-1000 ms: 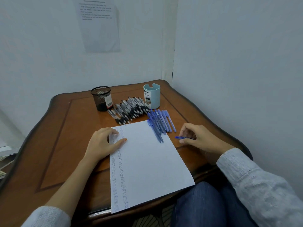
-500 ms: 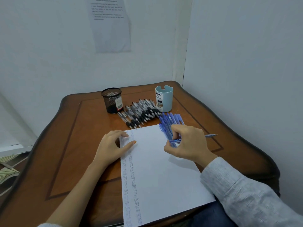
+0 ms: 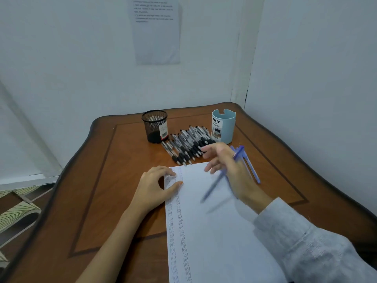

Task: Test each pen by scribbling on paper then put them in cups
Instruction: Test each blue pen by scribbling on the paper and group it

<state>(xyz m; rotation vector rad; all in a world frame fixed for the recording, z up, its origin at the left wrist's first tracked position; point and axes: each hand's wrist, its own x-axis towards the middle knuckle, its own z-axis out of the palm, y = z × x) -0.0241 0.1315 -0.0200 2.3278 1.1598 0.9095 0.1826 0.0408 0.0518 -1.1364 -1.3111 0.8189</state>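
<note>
Brown wooden table [image 3: 98, 201] is seen tucked into a white-walled corner, with a black mesh cup [image 3: 155, 126] and a pale blue plastic cup [image 3: 223, 126] at its far edge. The white paper sheet [image 3: 214, 231] is pinned by the left hand [image 3: 152, 188], fingers relaxed. A blurred blue plastic pen [image 3: 214, 185] is gripped in the raised right hand [image 3: 230, 172], above the sheet.

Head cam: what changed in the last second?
The right hand lifted a blue pen off the table right of the paper and carried it left. It now holds it over the paper, tip down-left, blurred. The left hand stays on the paper's top-left corner. The mesh cup, blue cup, black pens and loose blue pens are unchanged.
</note>
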